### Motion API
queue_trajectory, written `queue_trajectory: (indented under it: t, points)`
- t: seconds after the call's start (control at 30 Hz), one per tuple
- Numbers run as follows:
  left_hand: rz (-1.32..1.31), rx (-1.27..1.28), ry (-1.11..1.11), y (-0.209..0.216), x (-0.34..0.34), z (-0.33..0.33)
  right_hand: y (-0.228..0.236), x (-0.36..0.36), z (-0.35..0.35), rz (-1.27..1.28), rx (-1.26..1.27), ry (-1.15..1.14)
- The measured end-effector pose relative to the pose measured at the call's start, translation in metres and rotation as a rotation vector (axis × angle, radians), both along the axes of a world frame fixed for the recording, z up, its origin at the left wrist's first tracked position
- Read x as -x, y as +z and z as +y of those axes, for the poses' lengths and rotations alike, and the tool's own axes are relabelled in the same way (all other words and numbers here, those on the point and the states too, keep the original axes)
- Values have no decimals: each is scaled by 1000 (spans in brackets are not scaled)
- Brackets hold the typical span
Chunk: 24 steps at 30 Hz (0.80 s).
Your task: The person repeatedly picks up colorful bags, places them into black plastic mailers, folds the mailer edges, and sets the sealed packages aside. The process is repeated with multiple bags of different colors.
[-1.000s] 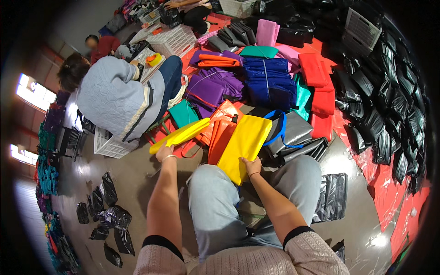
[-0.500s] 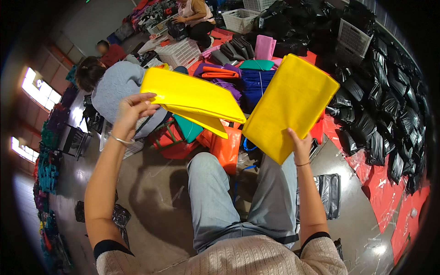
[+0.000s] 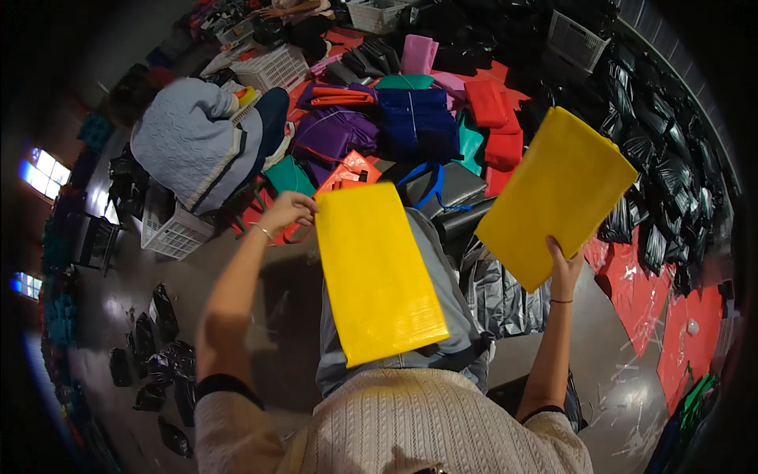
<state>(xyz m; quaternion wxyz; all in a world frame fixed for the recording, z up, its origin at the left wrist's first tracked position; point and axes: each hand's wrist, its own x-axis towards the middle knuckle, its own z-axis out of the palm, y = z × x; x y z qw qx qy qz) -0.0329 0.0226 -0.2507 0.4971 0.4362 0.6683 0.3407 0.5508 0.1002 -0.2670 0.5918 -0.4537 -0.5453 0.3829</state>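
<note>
My left hand [image 3: 292, 212] pinches the upper left corner of a flat, folded yellow sheet [image 3: 379, 276]. This sheet hangs over my lap, slightly creased near its lower edge. Off to the right, my right hand [image 3: 564, 265] grips the lower edge of a second folded yellow sheet [image 3: 557, 197], thumb on its face and the other fingers hidden behind. That one is held up at a slant, apart from the first. Both look smooth and slightly shiny, and whether they are plastic or coated cloth I cannot tell.
Ahead lie folded bundles: navy blue [image 3: 414, 126], purple [image 3: 333, 136] and red [image 3: 503, 150]. A person in a light blue knit top [image 3: 189, 134] sits at the left beside a white crate [image 3: 174, 227]. Black plastic packages [image 3: 651, 182] are heaped along the right.
The left sheet has swung down from level to hanging over my lap. My right hand has carried its sheet a little to the right. The view has shifted too.
</note>
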Motion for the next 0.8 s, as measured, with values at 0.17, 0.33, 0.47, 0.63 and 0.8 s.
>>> queue_trajectory:
  t: [0.17,0.33,0.47,0.63,0.8]
  points:
    - [-404,-241,237,-96,-59,10,8,37,2,-239,-229,-68]
    - [-475,-148,100,-65,-85,-7,30,114,32,-226,-498,120]
    - [-781,-100,30,-42,-90,-32,9,165,48,-610,-889,371]
    - [-693,-136,291,-49,-142,-61,-42,189,8,-768,-310,575]
    - [-561,-237,404,-50,-173,-80,-42,193,-44,134,425,745]
